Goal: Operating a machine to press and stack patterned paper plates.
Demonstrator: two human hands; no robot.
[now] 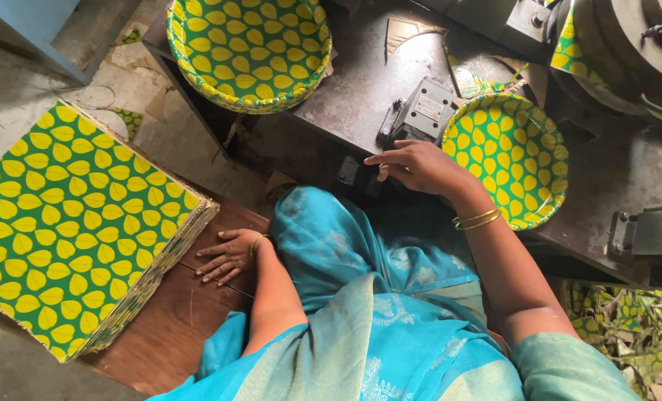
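Diagonally, the stack of sheets is laid on the wooden bench, its long axis running from upper left to lower right. Just beside it the left hand is spread flat, fingers touching its edge. The right hand is stretched, fingers loosely extended, over a small black switch box on the counter, largely hidden; a plate lies close behind.

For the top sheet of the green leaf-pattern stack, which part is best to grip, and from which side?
Probably the top sheet's near right edge, approached from the right where the left hand rests flat on the wooden board. The stack of sheets overhangs nothing, but that edge is exposed, so fingertips can peel one sheet up.
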